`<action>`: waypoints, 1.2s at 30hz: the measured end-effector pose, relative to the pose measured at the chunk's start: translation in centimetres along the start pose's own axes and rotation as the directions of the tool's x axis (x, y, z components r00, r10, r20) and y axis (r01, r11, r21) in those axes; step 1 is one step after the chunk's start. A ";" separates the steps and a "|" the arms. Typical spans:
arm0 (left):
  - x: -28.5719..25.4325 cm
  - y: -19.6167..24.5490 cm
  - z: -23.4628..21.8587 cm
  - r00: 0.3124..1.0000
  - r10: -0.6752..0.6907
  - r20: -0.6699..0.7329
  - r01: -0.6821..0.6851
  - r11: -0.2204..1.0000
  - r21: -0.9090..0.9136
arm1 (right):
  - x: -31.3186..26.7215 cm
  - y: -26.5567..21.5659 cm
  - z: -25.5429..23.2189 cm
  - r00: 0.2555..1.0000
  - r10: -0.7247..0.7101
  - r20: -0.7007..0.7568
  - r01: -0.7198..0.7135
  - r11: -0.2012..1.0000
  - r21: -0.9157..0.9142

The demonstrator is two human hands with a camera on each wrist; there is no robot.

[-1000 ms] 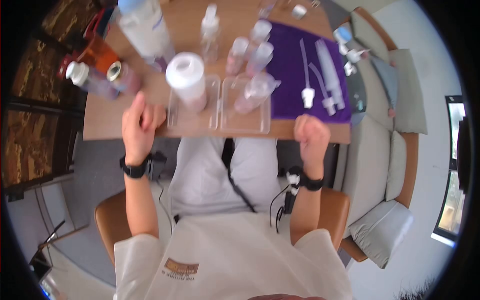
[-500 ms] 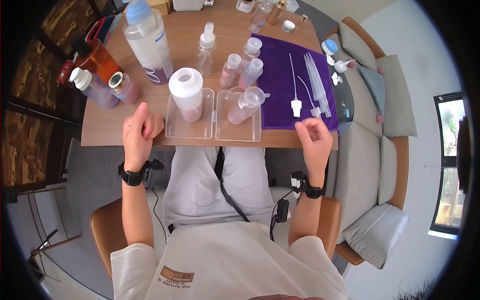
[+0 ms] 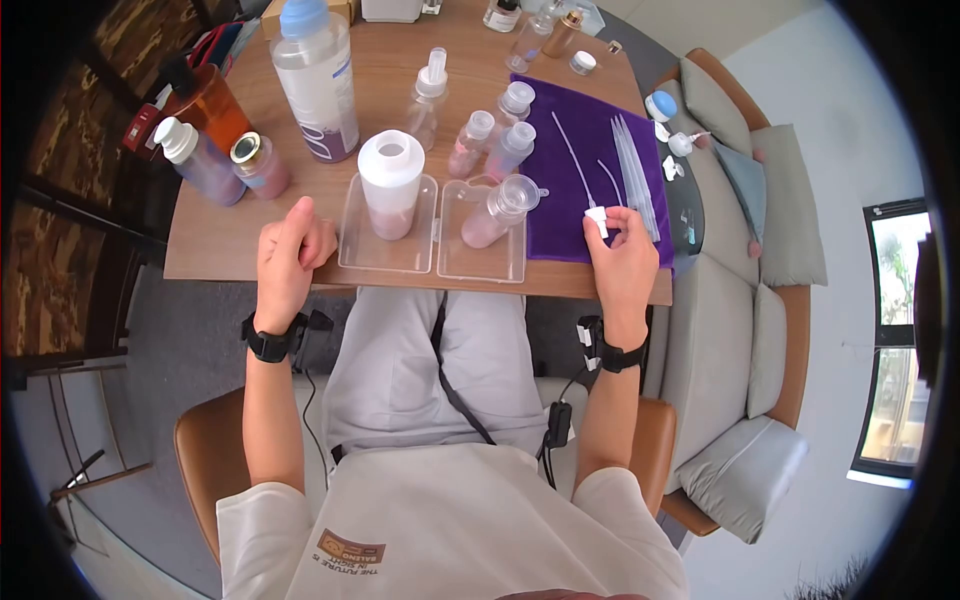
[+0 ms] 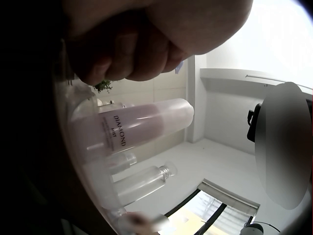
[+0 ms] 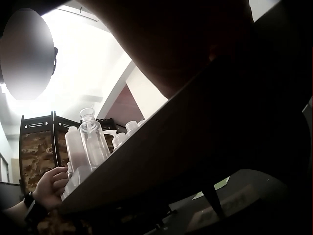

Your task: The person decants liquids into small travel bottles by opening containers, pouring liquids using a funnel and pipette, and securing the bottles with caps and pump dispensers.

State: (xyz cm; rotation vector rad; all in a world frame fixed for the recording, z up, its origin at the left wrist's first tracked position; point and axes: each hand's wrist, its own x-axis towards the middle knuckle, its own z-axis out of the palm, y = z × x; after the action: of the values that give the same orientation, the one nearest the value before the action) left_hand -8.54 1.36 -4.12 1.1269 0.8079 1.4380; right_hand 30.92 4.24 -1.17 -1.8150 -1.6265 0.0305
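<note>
Wooden desk [image 3: 215, 235] bears a purple cloth [image 3: 548, 215]; over it, your right hand [image 3: 625, 262] pinches a white pump head [image 3: 598, 215] with a thin tube. Your left hand [image 3: 288, 255], clenched on nothing, is beside the open clear case [image 3: 357, 253] holding a translucent white bottle [image 3: 391, 178].

I can pass over the bare tabletop [image 3: 318, 187] between the gold-collared bottle [image 3: 262, 168] and the white bottle [image 3: 390, 180]; the blue-capped bottle [image 3: 318, 85] blocks its far end. Rightward, the flared-neck bottle [image 3: 489, 222] and white pump head [image 3: 598, 215] flank open towel [image 3: 556, 228].
</note>
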 end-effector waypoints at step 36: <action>0.0 0.0 0.4 0.999 -0.030 -0.011 0.030 0.998 0.061 | 10.2 -15.9 -15.0 0.721 -0.548 0.425 0.340 0.814 0.471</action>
State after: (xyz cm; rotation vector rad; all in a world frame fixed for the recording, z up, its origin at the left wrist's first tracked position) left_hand -8.18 1.32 -3.95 1.1496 0.8776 1.4032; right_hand 26.05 5.87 22.45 -1.1230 -2.2544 0.6445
